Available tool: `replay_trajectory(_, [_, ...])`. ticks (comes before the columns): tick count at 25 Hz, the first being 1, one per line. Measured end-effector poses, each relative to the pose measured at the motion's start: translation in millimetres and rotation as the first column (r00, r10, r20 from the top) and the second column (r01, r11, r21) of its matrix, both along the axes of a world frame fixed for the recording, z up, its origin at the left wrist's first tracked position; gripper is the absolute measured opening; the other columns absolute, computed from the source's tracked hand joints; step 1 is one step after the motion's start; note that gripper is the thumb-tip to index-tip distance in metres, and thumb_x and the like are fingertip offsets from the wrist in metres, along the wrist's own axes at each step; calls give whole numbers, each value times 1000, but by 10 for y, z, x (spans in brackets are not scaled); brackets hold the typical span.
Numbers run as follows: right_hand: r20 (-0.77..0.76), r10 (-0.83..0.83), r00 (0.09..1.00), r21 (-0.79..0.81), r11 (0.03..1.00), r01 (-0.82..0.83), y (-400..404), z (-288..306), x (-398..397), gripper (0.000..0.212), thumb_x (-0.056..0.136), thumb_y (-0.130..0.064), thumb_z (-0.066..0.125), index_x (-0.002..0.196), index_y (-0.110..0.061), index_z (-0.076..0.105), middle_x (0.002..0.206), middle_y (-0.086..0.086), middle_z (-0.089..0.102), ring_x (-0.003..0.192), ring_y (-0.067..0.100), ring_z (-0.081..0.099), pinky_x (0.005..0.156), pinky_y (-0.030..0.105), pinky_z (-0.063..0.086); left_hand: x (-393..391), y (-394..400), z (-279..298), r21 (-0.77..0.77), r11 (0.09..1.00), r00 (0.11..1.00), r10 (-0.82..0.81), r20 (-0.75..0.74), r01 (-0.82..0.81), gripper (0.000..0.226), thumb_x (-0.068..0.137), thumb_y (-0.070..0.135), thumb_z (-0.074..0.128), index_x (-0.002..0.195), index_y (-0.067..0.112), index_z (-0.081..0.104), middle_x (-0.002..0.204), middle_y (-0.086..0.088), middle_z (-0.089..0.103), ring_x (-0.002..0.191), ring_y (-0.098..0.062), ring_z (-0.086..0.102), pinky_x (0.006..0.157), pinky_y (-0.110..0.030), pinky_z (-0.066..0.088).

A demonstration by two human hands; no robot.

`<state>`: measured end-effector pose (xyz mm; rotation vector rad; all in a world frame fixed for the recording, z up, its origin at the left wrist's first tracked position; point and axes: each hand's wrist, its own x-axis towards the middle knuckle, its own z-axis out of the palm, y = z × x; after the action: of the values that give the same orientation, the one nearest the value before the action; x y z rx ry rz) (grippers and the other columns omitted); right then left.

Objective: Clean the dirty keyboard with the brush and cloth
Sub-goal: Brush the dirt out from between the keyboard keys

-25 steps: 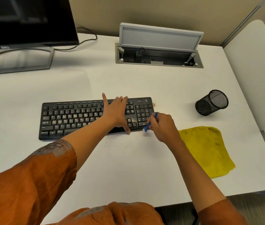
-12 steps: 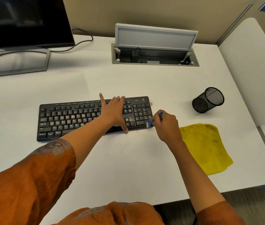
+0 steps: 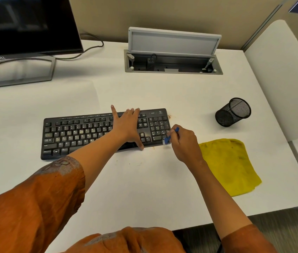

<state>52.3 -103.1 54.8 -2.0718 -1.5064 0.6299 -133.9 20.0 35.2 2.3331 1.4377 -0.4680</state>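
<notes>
From the head camera, the black keyboard (image 3: 97,134) lies flat on the white desk (image 3: 144,179), roughly centred before the person. The left hand (image 3: 127,127) lies spread across its right-of-centre keys, fingers straight and pressing down, thumb hooked over the near edge; it holds nothing and seems to pin the board in place. The right hand (image 3: 184,143) curls its fingers round a small blue brush (image 3: 170,136), whose pale bristle end sits at the keyboard's near right corner by the number pad. Whether the bristles touch the keys or the desk just beside them is hard to tell at this angle. The yellow cloth (image 3: 230,165) lies flat on the desk right of that hand, near but apart, untouched. A black mesh pen cup (image 3: 233,112) lies tipped on its side farther back. Brown crumbs dot the desk by the keyboard's far right corner and along its near edge.

The main risk, as I judge it, is that brushing off the corner only scatters grit onto the desk or onto the cloth, dirtying it before the wipe. The letter keys at left look dusty, so stopping here would leave most of the job undone. A hard flick could also slide the board if the left hand's pressure eases.
</notes>
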Motion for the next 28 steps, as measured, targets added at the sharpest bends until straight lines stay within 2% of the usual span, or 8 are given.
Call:
replay_trajectory(7, [17, -14, 1000, 16, 1000, 14, 8, -33, -12, 24, 103, -19, 43, 92, -13, 63, 76, 4, 67, 63, 15, 57, 53, 23, 38, 3, -2, 1, -2, 1000, 1000, -5, -21, 5, 157, 48, 77, 87, 164, 17, 0, 171, -6, 14, 159, -22, 8, 110, -76, -16])
replay_trajectory(11, [-46, 15, 999, 50, 999, -12, 46, -45, -17, 23, 106, -23, 42, 103, -16, 65, 85, -4, 67, 73, 8, 61, 54, 10, 41, 5, 2, -5, -3, 1000, 1000, -8, -18, 8, 157, 47, 77, 87, 164, 17, 1, 171, -6, 14, 159, -22, 8, 110, -76, -16])
replay_trajectory(13, [10, 19, 1000, 25, 999, -20, 59, -94, -4, 26, 106, -25, 41, 99, -15, 64, 83, -1, 69, 71, 11, 62, 55, 14, 45, 1, 4, -6, 1, 1000, 1000, -7, -17, 7, 157, 47, 78, 87, 164, 17, 1, 171, -6, 15, 159, -22, 9, 109, -76, -16])
replay_trajectory(15, [22, -16, 1000, 27, 1000, 16, 107, -70, 7, 28, 104, -22, 41, 91, -12, 63, 77, 4, 68, 69, 18, 63, 58, 32, 52, -3, 3, -3, 5, 1000, 1000, -6, -16, 6, 157, 47, 78, 87, 164, 17, 1, 171, -6, 16, 159, -22, 9, 109, -76, -16])
replay_trajectory(16, [-15, -37, 999, 45, 998, 37, 140, -47, 9, 28, 104, -20, 41, 89, -10, 63, 76, 4, 68, 69, 19, 64, 59, 33, 52, -2, 3, -4, 2, 1000, 1000, -6, -17, 6, 157, 47, 78, 87, 164, 17, 1, 171, -6, 16, 159, -22, 9, 110, -76, -16])
replay_trajectory(20, [-126, -43, 991, 99, 994, 56, 328, 8, -2, 24, 106, -24, 41, 99, -13, 61, 85, 1, 69, 73, 12, 67, 53, 13, 49, 3, 6, -12, -1, 1000, 1000, -10, -23, 10, 158, 46, 79, 86, 164, 17, 1, 171, -6, 14, 159, -22, 9, 110, -77, -16])
replay_trajectory(26, [-64, 2, 998, 79, 997, 3, 497, -134, -4, 23, 107, -28, 41, 105, -18, 61, 85, 0, 67, 73, 14, 63, 52, 12, 43, 11, 1, -1, -2, 1000, 1000, -6, -26, 6, 158, 47, 78, 86, 164, 16, 0, 171, -6, 13, 159, -22, 9, 109, -76, -17])
replay_trajectory(28, [-21, 16, 1000, 33, 999, -15, 483, -153, 15, 26, 107, -29, 39, 99, -16, 61, 84, 1, 69, 73, 17, 64, 59, 28, 53, 4, 1, -8, -3, 1000, 1000, -3, -26, 3, 158, 47, 78, 87, 164, 16, 0, 171, -6, 13, 159, -22, 8, 109, -76, -17])
